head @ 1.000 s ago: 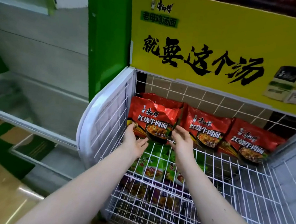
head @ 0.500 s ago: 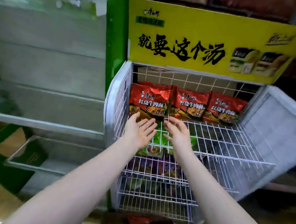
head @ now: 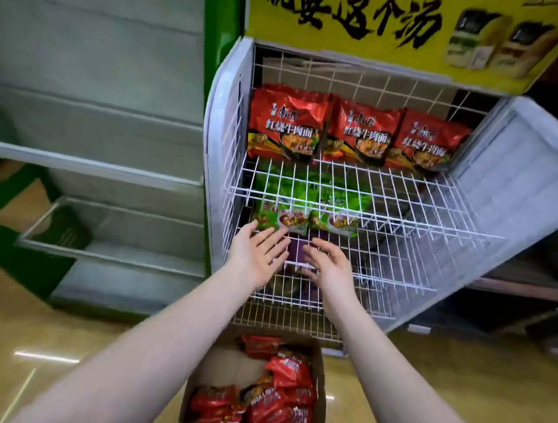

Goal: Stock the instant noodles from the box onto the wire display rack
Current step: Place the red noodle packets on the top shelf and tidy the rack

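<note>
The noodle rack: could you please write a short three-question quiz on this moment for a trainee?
1. True or false: the left hand and the right hand hold nothing.
2. How many red packs show their fronts on the top shelf? A two, B three, C six.
3. Fill in: the box sits on the ____ in front of the rack.
Key: 1 true; 2 B; 3 floor.

rack (head: 409,204): white coated wire | noodle packets (head: 358,133): glossy red plastic | box (head: 220,363): matt brown cardboard | floor (head: 457,402): shiny, wood-toned
</note>
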{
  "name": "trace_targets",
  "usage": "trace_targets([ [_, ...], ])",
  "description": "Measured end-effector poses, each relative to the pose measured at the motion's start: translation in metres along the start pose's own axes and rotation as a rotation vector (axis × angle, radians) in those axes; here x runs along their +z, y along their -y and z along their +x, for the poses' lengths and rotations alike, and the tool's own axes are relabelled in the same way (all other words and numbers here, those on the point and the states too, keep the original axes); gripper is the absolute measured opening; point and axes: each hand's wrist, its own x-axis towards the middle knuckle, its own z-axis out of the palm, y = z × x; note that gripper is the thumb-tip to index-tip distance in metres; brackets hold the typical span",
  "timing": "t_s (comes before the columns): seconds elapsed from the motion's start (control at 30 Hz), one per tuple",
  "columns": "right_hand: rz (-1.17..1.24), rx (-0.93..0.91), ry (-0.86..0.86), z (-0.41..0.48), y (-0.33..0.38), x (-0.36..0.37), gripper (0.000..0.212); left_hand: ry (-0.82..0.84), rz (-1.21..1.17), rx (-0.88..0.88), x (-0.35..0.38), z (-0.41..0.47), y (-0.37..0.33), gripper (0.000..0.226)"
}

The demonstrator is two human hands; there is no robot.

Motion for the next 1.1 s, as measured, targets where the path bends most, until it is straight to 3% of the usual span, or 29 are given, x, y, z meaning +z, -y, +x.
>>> trace_targets([
  [0.43,0.047,0.350,-0.046,-0.012,-0.134,-0.078,0.019,-0.329,0.030,-0.134,-0.078,0.020,0.115,0.047],
  [0.63,0.107,0.431,-0.105,-0.009,-0.194,-0.105,0.027,-0.366,0.127,-0.205,-0.100,0.046,0.158,0.049],
  [0.83,0.108,0.529,-0.199,0.023,-0.283,-0.114,0.012,-0.355,0.231,-0.278,-0.143,0.112,0.199,0.045],
  [1.1,0.102,0.623,-0.283,0.085,-0.467,-0.116,0.023,-0.451,0.178,-0.343,-0.275,0.248,0.285,0.046],
])
